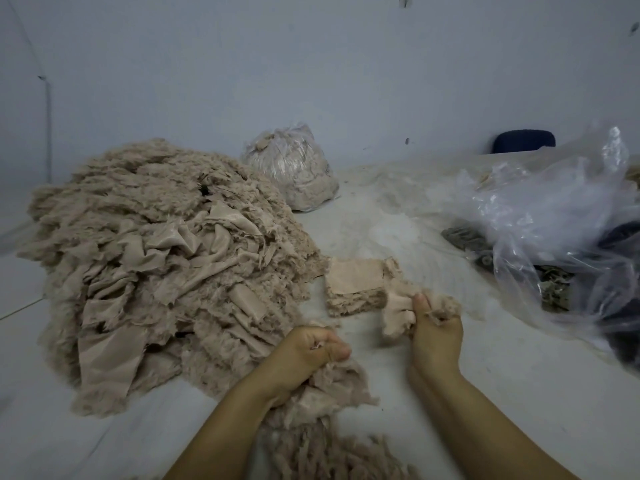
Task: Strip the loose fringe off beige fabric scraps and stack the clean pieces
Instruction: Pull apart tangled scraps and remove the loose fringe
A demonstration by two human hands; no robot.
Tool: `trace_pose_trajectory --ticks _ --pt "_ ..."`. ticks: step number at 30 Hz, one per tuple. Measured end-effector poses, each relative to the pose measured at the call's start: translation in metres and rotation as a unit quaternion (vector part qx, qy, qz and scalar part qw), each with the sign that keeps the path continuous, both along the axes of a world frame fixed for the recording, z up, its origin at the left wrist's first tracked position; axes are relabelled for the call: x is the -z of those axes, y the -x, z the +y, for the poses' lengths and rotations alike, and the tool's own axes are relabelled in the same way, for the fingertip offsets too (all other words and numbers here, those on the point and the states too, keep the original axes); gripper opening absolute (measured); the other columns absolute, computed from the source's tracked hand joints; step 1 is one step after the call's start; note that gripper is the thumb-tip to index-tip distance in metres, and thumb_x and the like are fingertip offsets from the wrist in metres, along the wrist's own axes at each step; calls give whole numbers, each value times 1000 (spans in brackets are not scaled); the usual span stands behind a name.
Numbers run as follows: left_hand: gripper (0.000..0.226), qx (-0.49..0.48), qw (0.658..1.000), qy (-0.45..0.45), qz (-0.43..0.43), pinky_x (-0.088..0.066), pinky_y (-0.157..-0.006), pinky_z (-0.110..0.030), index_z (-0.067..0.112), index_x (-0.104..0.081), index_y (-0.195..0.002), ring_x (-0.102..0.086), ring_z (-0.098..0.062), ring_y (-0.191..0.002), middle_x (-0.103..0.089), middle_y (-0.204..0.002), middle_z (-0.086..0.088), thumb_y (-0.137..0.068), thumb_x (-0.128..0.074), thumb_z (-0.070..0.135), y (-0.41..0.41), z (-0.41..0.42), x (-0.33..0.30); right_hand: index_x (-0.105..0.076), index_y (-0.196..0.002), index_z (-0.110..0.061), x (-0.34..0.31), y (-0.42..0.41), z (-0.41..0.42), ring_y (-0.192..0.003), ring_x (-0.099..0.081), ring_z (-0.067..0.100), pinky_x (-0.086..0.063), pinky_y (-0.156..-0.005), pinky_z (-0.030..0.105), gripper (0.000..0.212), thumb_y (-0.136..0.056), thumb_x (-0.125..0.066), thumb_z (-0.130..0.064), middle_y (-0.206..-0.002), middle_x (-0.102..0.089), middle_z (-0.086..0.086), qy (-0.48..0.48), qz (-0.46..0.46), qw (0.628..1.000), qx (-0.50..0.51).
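A big heap of beige fringed fabric scraps [156, 258] covers the left of the pale surface. A small square stack of clean beige pieces [355, 284] lies in the middle. My right hand [436, 336] grips a crumpled beige scrap [398, 308] just right of that stack, with fluffy fringe showing above its fingers. Lower down, my left hand [308, 351] is curled round a clump of loose fringe [332, 386]. More stripped fringe [332, 455] lies at the bottom edge between my forearms.
A tied clear bag stuffed with beige fluff [291, 168] stands at the back by the wall. Crumpled clear plastic bags [554, 230] with dark scraps fill the right side. A dark chair back [524, 142] shows behind them.
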State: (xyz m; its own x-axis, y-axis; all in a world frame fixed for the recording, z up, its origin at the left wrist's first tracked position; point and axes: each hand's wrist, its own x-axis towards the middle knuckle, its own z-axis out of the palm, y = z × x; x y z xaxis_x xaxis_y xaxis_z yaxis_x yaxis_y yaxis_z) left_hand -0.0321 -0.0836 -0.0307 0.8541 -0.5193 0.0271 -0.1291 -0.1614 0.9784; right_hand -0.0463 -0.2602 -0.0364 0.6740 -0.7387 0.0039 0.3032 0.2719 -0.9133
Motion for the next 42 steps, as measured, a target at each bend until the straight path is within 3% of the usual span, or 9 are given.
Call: trace_pose_trajectory --ticks 5,9,15,24,28,31,34,38,42 --pt "51 10 999 28 29 -50 -68 -29 -3 -69 -88 -62 -21 -72 -68 -81 -13 -75 -65 46 8 -4 -4 -63 -89 -17 -1 9 20 -76 -65 3 -47 -62 8 5 -91 -61 -12 -78 -68 -11 91 -29 993 -66" --pt "15 -51 994 80 61 -52 -58 -21 6 -71 -69 -66 -13 -62 -71 -68 -6 -78 -73 18 13 -19 -1 -69 -96 -12 1 12 29 -81 -69 0 -51 -65 11 12 -88 -63 -4 -84 -74 -9 125 -46 983 -127" --pt "28 -14 999 37 -1 -43 -65 -15 10 -61 -64 -53 -3 -56 -58 -53 8 -89 -55 -2 10 -8 -2 -65 -100 -6 -3 4 9 -82 -63 9 -47 -69 6 16 -85 -69 -8 -98 -67 2 124 -12 991 -46" --pt "24 18 1000 22 -12 -47 -66 -17 20 -70 -61 -60 -7 -60 -67 -61 2 -84 -67 15 11 -9 -4 -68 -90 -18 0 10 22 -77 -67 -1 -49 -66 11 13 -85 -68 -6 -82 -73 -12 145 -35 982 -115" --pt "32 -101 991 89 -4 -48 -59 -21 13 -63 -81 -61 -13 -63 -66 -72 -3 -70 -70 42 6 1 -14 -69 -95 -17 -1 18 22 -81 -70 7 -53 -68 15 12 -86 -67 -9 -87 -74 -6 121 -35 979 -161" --pt "40 -149 981 122 18 -57 -68 -31 25 -55 -109 -70 -19 -82 -71 -93 -6 -75 -74 26 5 -6 -12 -68 -101 -8 1 25 34 -81 -71 11 -52 -65 16 15 -89 -64 -16 -88 -75 0 157 -14 959 -238" --pt "28 -177 979 92 -47 -58 -73 -37 28 -61 -100 -68 -21 -85 -69 -98 -3 -84 -67 5 2 -13 -17 -66 -92 -5 -7 23 31 -67 -70 16 -52 -54 21 15 -91 -62 -20 -80 -73 5 85 -7 971 -225" --pt "28 -185 973 44 -128 -47 -69 -10 24 -67 -74 -60 3 -73 -67 -77 14 -83 -66 -2 -30 -19 -42 -55 -64 -11 -30 -4 8 -45 -48 13 -40 -41 19 28 -86 -69 -22 -50 -51 0 129 24 979 -158" --pt "21 -183 976 22 -117 -46 -70 -2 11 -68 -106 -59 2 -85 -66 -100 4 -86 -65 5 -64 -38 -54 -53 -55 -19 -56 -50 -18 -48 -48 9 -37 -53 25 35 -81 -73 -32 -42 -50 -10 208 79 969 -105"
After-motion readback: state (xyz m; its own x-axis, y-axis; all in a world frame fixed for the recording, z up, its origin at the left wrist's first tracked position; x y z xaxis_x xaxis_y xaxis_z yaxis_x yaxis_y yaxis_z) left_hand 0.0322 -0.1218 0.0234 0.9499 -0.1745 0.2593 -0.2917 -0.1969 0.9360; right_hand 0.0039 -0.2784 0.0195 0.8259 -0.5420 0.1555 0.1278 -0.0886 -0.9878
